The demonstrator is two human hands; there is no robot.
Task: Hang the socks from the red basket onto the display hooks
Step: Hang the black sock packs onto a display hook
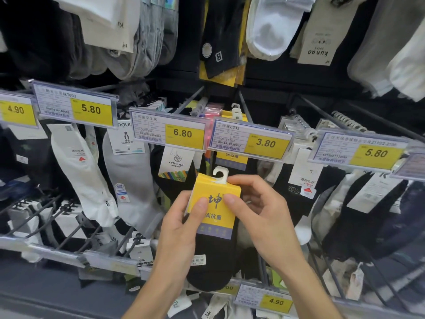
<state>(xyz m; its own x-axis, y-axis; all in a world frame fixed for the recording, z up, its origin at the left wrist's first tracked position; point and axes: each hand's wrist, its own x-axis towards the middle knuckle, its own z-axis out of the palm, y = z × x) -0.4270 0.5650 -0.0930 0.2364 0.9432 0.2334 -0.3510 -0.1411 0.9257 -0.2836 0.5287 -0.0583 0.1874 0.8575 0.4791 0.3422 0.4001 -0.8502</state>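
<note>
In the head view, both hands are pinching one sock pack [213,210] and holding it up in front of the rack, just below the 3.80 price label [251,142]. The left hand [181,226] is pressing its thumb onto the front of the pack's yellow card, with the fingers curled behind. The right hand [257,212] is doing the same from the other side, and its forefinger is resting at the card's top edge next to the white plastic hanger [220,175]. The black sock is dangling below the card. The red basket is not showing.

Matching yellow packs [232,116] are hanging on the display hook [244,104] behind that label, so this looks like the target. The main risk, as I judge it, is that the label is hiding the hook's tip. The hanger may be guided blind, slide past the rod and drop once the hands let go. The 6.80 label [171,132] and its hook are sitting just beside, so the pack could end up on the wrong rod. Pushing on the card rather than the hanger might bend the card or tear the hanger loose. The dangling sock could also be snagging the packs hanging beneath.
</note>
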